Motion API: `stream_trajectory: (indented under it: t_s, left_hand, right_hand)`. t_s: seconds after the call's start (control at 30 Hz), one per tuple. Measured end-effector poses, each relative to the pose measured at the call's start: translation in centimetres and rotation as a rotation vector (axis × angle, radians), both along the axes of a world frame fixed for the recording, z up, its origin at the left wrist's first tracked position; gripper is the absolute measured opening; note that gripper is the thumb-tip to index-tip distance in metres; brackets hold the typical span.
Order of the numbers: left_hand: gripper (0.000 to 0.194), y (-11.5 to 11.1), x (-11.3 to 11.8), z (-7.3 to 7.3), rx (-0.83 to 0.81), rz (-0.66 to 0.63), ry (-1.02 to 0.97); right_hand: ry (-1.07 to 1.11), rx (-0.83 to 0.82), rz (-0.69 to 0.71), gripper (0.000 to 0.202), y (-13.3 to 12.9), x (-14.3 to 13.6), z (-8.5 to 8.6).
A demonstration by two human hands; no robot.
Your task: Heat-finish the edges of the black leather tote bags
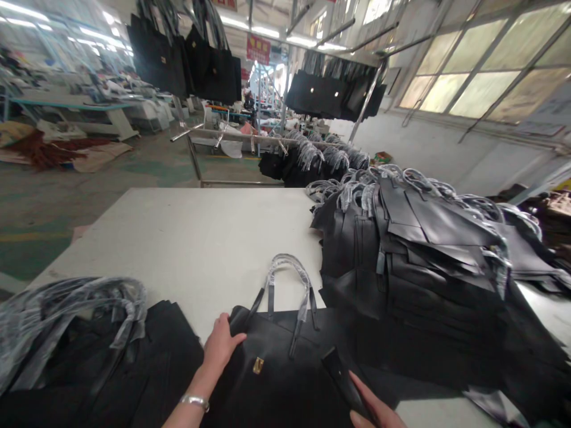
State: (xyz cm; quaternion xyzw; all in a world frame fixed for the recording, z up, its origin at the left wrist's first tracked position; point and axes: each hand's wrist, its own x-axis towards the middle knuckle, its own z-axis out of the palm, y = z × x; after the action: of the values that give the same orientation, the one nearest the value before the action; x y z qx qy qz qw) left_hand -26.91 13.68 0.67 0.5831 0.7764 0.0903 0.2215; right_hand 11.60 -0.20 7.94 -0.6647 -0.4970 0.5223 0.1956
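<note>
Black flat bag pieces (165,356) lie stacked at the lower left of a broad off-white table (200,238), their looped handles (129,303) wrapped in clear, crinkled plastic. Beyond the table's far edge, dark bags with small metal fittings (218,74) hang high from a metal rack (194,160).

Just right of the stack, the left hand (222,342), a silver bracelet (195,403) on its wrist, grips the upper left corner of a black, smooth, leather-like bag (281,386); the thumb presses on the front while the other fingers curl around the edge. The bag lies at the near side of the table, between the two hands, its plastic-wrapped handles (289,260) arching toward the far side. A gold-coloured rectangular clasp (258,365) sits on its front, near the left hand.

Farther right, the right hand (375,410), partly cut off by the lower border, has its fingers closed around a long, narrow black piece (341,377) that slants over the bag; what the piece is cannot be told. Beside the bag, a high, uneven heap of black panels (428,279) with more wrapped handles covers the table's right part.
</note>
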Motion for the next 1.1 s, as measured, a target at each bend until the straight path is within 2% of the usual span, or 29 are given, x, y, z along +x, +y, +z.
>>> stream_trajectory:
  t_s: [0.1, 0.17, 0.37, 0.5, 0.7, 0.87, 0.97, 1.1]
  left_hand:
    - [0.045, -3.1, 1.8, -0.7, -0.007, 0.020, -0.160]
    - [0.044, -4.1, 2.4, -0.5, -0.022, 0.049, -0.158]
    - [0.046, -3.8, 3.0, 0.5, -0.097, -0.027, -0.098]
    - [0.043, -4.1, 3.3, 0.6, -0.098, -0.051, -0.062]
    - [0.043, -4.5, 4.1, 0.6, -0.079, -0.048, -0.018]
    - [0.038, -4.7, 4.4, 1.0, -0.079, -0.079, -0.016]
    - [0.041, -5.5, 4.9, 0.6, -0.084, -0.032, -0.014]
    - [0.040, -7.2, 6.3, -0.4, -0.077, 0.062, -0.106]
  right_hand:
    - [0.058, -0.108, -0.091, 0.077, 0.7, 0.3, -0.8]
    - [0.107, -0.171, -0.152, 0.076, 1.1, 0.5, -1.3]
    - [0.240, -0.305, -0.167, 0.069, 3.6, 0.1, -1.6]
    - [0.248, -0.240, -0.183, 0.066, 4.9, -0.4, -1.7]
    - [0.183, -0.260, -0.179, 0.069, 3.9, -0.1, -1.8]
    - [0.081, -0.059, -0.261, 0.068, 4.9, -0.9, -1.3]
    - [0.093, -0.016, -0.200, 0.069, 4.2, -0.8, -0.5]
    - [0.193, -0.108, -0.025, 0.068, 2.6, -1.1, -0.2]
